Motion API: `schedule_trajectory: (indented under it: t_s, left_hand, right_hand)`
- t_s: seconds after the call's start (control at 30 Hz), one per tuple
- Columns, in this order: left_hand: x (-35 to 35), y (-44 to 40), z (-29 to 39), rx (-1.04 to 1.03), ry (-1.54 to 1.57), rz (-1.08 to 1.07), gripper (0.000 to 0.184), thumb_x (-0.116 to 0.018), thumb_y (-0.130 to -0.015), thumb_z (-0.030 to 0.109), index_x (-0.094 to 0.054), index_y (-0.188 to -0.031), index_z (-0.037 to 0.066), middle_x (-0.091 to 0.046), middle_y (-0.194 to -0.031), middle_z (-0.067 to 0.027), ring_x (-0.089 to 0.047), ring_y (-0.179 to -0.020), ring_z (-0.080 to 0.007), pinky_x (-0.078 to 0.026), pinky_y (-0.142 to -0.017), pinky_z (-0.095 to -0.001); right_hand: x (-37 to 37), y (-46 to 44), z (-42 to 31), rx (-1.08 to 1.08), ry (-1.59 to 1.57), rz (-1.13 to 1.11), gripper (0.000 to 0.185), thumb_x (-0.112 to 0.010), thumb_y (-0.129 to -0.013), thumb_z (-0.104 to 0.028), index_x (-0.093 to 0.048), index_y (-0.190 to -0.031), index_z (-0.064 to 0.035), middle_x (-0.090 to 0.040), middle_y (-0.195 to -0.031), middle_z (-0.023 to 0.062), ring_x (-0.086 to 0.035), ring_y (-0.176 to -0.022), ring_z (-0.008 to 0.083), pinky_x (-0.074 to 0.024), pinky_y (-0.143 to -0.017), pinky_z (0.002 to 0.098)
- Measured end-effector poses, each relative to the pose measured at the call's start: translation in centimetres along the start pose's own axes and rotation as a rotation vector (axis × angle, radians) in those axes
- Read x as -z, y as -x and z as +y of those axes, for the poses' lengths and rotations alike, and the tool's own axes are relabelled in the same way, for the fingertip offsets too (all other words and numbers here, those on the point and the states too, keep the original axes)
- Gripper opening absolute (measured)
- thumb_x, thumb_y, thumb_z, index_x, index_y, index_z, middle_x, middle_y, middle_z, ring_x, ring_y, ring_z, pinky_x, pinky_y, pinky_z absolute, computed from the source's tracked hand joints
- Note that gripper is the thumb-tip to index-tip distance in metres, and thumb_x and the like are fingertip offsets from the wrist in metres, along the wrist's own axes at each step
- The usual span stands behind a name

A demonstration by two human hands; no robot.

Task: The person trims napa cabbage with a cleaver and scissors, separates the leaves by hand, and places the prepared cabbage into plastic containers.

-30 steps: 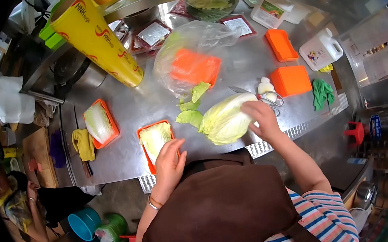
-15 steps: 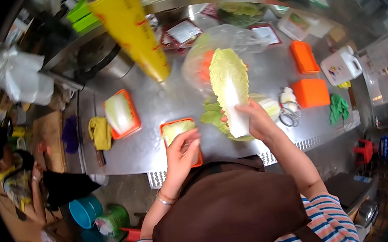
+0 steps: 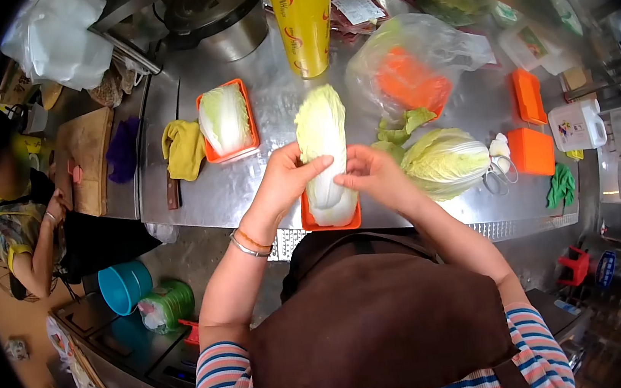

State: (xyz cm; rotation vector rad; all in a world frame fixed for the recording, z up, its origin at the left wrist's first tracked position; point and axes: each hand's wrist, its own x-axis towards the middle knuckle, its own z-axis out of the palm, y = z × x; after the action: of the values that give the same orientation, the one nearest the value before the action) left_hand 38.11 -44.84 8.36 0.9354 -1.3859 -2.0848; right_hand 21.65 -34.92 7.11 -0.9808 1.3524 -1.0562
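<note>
Between my two hands is a napa cabbage leaf (image 3: 320,120), its pale rib toward me and its yellow-green tip pointing away. My left hand (image 3: 283,186) pinches its left edge with the thumb laid across the rib. On the opposite edge my right hand (image 3: 379,176) grips it between thumb and fingers. Right below sits a small orange tray (image 3: 307,221) with pale cabbage in it, partly covered by the leaf and hands. A napa cabbage head (image 3: 448,161) lies to the right of my right hand, beside loose green outer leaves (image 3: 406,128).
Another orange tray (image 3: 247,98) holds cabbage at left, near a yellow cloth (image 3: 183,149) and a knife handle (image 3: 172,192). A yellow film roll (image 3: 304,26) stands ahead. At right are a plastic bag (image 3: 416,44) and orange containers (image 3: 532,152). A person (image 3: 18,219) stands far left.
My right hand has carried the leaf leftward from beside the cabbage head to above the near tray. My left hand has taken hold of its other edge. The view has shifted.
</note>
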Motion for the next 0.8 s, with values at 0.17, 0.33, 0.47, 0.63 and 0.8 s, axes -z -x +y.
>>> schedule_trajectory:
  t_s: [0.17, 0.33, 0.47, 0.63, 0.8]
  left_hand:
    - [2.8, 1.5, -3.7, 0.097, -0.148, -0.073, 0.024, -0.070, -0.084, 0.009, -0.065, -0.105, -0.003, -0.068, -0.096, -0.0050, -0.061, -0.087, -0.0089, -0.051, -0.078, -0.0262]
    - [3.8, 1.5, -6.3, 0.147, -0.119, -0.076, 0.025, -0.071, -0.084, 0.008, -0.065, -0.106, -0.002, -0.068, -0.098, -0.0051, -0.061, -0.086, -0.0088, -0.051, -0.076, -0.0262]
    - [4.3, 1.4, -5.5, 0.056, -0.829, 0.025, 0.039, -0.077, -0.077, 0.016, -0.061, -0.108, -0.001, -0.066, -0.081, -0.0079, -0.064, -0.071, -0.0186, -0.052, -0.069, -0.0295]
    - [2.5, 1.3, -2.0, -0.550, -1.148, -0.048, 0.055, -0.069, -0.078, 0.020, -0.050, -0.129, 0.009, -0.046, -0.133, -0.0180, -0.041, -0.124, -0.0392, -0.035, -0.104, -0.0463]
    - [3.0, -0.3, -4.5, -0.549, -1.286, -0.211, 0.057, -0.065, -0.082, 0.030, -0.048, -0.134, 0.011, -0.045, -0.139, -0.0152, -0.038, -0.129, -0.0389, -0.033, -0.106, -0.0461]
  right_hand:
    - [-3.3, 0.6, 3.5, -0.168, -0.137, -0.042, 0.024, -0.066, -0.087, -0.007, -0.057, -0.108, -0.0020, -0.066, -0.088, 0.0035, -0.062, -0.081, 0.0102, -0.0486, -0.070, 0.0251]
    - [-4.4, 1.3, 4.6, -0.195, 0.087, 0.044, 0.018, -0.066, -0.086, -0.006, -0.056, -0.099, 0.0016, -0.064, -0.080, 0.0067, -0.064, -0.071, 0.0120, -0.0496, -0.057, 0.0256]
    - [-4.6, 1.5, 3.9, -0.128, 0.359, 0.105, 0.014, -0.066, -0.086, -0.005, -0.054, -0.088, 0.0016, -0.062, -0.070, 0.0077, -0.062, -0.065, 0.0114, -0.0479, -0.053, 0.0257]
    - [-4.7, 1.1, 3.4, -0.010, 0.574, 0.118, 0.024, -0.073, -0.078, -0.011, -0.052, -0.079, 0.0001, -0.056, -0.062, 0.0110, -0.060, -0.057, 0.0213, -0.0460, -0.052, 0.0338]
    - [-4.3, 1.0, 3.6, -0.071, 0.671, 0.097, 0.029, -0.077, -0.071, -0.017, -0.056, -0.084, -0.0020, -0.062, -0.072, 0.0143, -0.062, -0.067, 0.0326, -0.0488, -0.062, 0.0409]
